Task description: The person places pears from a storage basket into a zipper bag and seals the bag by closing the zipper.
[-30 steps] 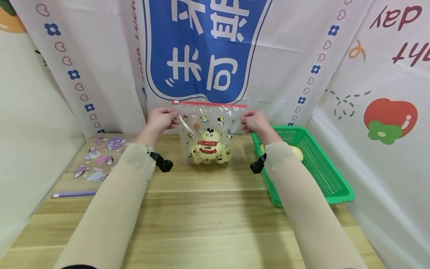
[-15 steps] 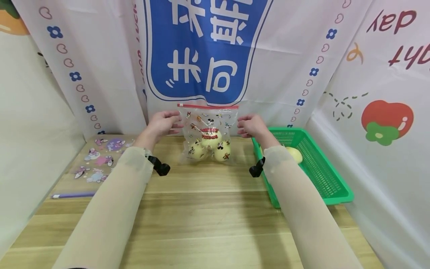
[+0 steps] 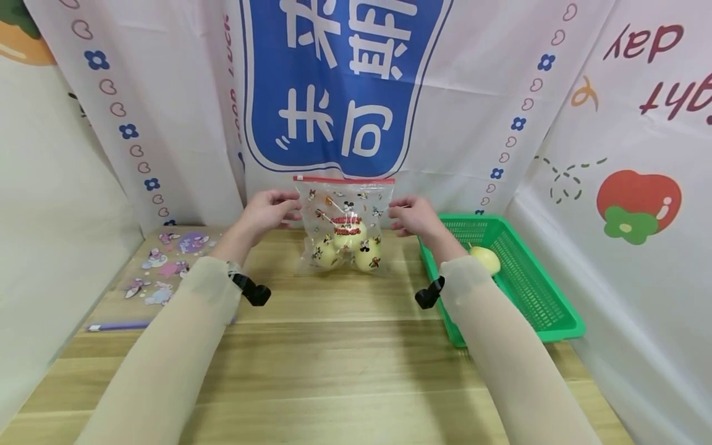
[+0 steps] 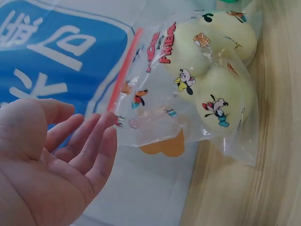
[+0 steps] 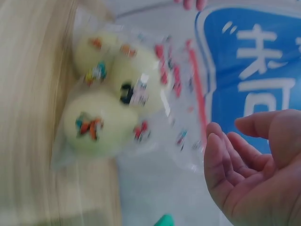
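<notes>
Head view: my left hand (image 3: 272, 210) and right hand (image 3: 415, 216) flank the zip bag (image 3: 369, 203), fingers (image 4: 101, 162) relaxed and slightly apart; it stands, pale yellow fruits (image 3: 368, 257) inside, on the tabletop (image 3: 334, 364) near a green basket (image 3: 531, 284).

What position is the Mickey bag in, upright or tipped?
Upright: the bag has its red zip on top, pale fruits below.
</notes>
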{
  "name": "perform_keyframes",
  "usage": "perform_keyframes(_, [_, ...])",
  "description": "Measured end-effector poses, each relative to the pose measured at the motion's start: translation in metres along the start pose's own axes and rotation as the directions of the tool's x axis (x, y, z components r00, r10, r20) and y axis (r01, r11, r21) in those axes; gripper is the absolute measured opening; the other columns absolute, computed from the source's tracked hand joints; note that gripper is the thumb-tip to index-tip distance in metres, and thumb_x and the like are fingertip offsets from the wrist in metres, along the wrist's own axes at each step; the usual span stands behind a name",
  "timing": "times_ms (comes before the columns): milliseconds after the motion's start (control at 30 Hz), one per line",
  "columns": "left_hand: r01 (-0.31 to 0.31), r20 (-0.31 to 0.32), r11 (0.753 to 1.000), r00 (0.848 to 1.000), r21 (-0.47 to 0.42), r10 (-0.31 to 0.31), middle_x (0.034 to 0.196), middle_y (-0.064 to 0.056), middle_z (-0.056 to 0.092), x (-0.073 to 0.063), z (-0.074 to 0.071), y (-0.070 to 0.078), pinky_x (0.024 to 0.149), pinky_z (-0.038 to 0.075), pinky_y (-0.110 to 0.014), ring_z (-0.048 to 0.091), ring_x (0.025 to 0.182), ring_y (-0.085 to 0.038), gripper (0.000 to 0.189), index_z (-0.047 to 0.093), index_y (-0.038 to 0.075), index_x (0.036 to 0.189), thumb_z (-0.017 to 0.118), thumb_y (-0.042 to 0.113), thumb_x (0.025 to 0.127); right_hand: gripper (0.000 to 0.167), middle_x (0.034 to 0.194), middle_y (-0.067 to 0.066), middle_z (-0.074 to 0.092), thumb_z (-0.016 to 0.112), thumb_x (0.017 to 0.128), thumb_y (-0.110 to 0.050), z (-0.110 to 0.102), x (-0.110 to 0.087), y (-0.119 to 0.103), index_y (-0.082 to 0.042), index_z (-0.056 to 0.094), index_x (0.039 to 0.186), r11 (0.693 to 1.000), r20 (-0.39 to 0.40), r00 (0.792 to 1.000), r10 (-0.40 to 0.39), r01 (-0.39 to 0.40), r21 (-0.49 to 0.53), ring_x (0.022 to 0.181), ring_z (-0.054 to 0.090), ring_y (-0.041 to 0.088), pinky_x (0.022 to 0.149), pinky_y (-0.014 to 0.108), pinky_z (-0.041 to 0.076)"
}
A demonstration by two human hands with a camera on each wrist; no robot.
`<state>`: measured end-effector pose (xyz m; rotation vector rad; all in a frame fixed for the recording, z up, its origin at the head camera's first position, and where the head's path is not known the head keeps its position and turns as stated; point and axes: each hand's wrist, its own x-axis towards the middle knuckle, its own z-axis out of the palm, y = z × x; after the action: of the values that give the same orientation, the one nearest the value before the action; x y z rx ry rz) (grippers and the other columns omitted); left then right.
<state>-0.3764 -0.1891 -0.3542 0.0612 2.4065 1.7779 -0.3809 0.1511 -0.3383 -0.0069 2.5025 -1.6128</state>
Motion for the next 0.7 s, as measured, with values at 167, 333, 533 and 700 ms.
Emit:
perform_keyframes(167, [-0.062, 0.025, 0.994, 0.998, 0.092, 0.059, 0.154, -0.019, 0.063, -0.024, -0.007, 0.002, 0.110, 0.061, -0.042, 0.073, 0.124, -0.025, 0.047, 0.057, 0.005, 0.156, 0.055, 0.031, 0.116, 0.042, 0.151, 0.020, 0.064, 0.064, 0.111, -0.020, 0.005, -0.025, -0.007, -0.004, 0.063, 0.149, 0.996, 0.034, 0.997, -0.065, 0.062, 0.069, 0.125, 0.072, 0.041, 0.085, 0.033, 0.068])
perform_keyframes(333, [-0.102, 0.064, 0.971, 0.994, 0.217, 0.090, 0.146, -0.019, 0.067, -0.052, -0.027, -0.003, 0.100, 0.064, -0.031, 0.072, 0.110, -0.011, 0.048, 0.058, 0.007, 0.154, 0.056, 0.036, 0.116, 0.039, 0.142, 0.016, 0.068, 0.067, 0.110, -0.024, 0.020, -0.053, -0.016, -0.007, 0.065, 0.145, 0.981, 0.072, 0.989, -0.130, 0.118, 0.151, 0.123, 0.073, 0.040, 0.091, 0.039, 0.068])
perform_keyframes(533, [-0.149, 0.098, 0.903, 0.988, 0.402, 0.119, 0.131, -0.017, 0.075, -0.088, -0.052, -0.023, 0.084, 0.063, -0.023, 0.072, 0.104, -0.014, 0.047, 0.063, 0.007, 0.149, 0.057, 0.040, 0.115, 0.037, 0.130, 0.013, 0.072, 0.069, 0.108, -0.020, 0.040, -0.082, -0.004, -0.004, 0.066, 0.141, 0.966, 0.072, 0.981, -0.182, 0.165, 0.201, 0.112, 0.074, 0.037, 0.087, 0.041, 0.068])
perform_keyframes(700, [-0.213, 0.180, 0.799, 0.975, 0.562, 0.133, 0.125, -0.016, 0.076, -0.111, -0.071, -0.064, 0.086, 0.065, -0.038, 0.073, 0.108, -0.027, 0.043, 0.069, 0.004, 0.142, 0.067, 0.032, 0.111, 0.033, 0.122, 0.012, 0.071, 0.070, 0.108, -0.020, 0.055, -0.099, 0.022, -0.005, 0.068, 0.137, 0.966, 0.097, 0.979, -0.180, 0.157, 0.205, 0.101, 0.074, 0.026, 0.083, 0.037, 0.067])
